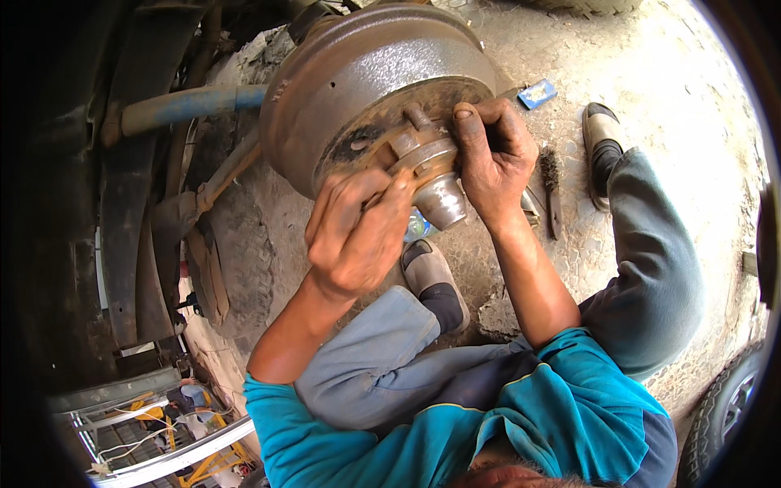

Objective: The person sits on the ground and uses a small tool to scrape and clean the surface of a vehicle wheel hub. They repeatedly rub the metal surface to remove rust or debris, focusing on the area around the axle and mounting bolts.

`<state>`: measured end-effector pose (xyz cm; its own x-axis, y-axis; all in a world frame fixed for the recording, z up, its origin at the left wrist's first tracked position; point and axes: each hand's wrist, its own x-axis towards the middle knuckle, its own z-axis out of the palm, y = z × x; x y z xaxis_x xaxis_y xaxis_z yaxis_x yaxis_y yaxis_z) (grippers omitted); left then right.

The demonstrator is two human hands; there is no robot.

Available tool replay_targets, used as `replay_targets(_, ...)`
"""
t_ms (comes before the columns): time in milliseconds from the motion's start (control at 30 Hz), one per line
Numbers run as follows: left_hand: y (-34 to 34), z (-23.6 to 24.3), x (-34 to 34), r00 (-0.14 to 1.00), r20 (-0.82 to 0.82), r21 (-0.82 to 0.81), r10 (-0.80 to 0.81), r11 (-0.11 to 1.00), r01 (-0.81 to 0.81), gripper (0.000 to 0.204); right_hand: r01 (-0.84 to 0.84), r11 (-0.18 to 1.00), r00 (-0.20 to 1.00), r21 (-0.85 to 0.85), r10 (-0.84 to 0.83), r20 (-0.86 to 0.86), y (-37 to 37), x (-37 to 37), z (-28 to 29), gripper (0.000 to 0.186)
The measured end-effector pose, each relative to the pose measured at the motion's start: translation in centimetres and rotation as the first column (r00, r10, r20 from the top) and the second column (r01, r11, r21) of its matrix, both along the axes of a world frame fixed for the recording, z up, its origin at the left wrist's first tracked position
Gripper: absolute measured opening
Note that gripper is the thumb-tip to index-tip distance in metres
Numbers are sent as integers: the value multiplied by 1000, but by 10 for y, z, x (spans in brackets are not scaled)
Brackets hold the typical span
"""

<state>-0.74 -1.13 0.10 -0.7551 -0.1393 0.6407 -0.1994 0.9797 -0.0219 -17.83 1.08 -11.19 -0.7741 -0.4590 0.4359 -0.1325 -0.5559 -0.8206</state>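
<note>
on the front of the drum (pixel 374 63), the hub (pixel 433 175) is flanked by the pinched left hand (pixel 355 232) and curled right hand (pixel 496 161); what is gripped cannot be told. either could be nipped if the drum were turned.

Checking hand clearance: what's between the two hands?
The hub, with its silvery end, sits between the left hand and right hand, in the head view.

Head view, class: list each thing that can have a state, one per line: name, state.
Left hand, fingers bent, at the hub
Right hand, fingers bent, at the hub
Metal drum, set around the hub
Brush, lying on the floor
Blue block, on the floor
Shoes, worn
</note>
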Motion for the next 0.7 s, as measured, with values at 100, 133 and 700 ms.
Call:
replay_targets(100, -5, -2, -9, 998, -34, -1, -44, 999, 44, 34, 0, 1000, 1000, -7, 0, 24, -2, -1, -1, 14)
replay_targets(133, -4, -3, -7, 999, -38, -11, -27, 1000, 26, 33, -17, 1000, 999, 6, 17, 38, -2, -2, 0, 14)
replay_targets(700, 5, -6, 7, 998, -50, 16, 41, 999, -40, 30, -33, 999, 999, 22, 33, 32, 3, -2, 2, 16)
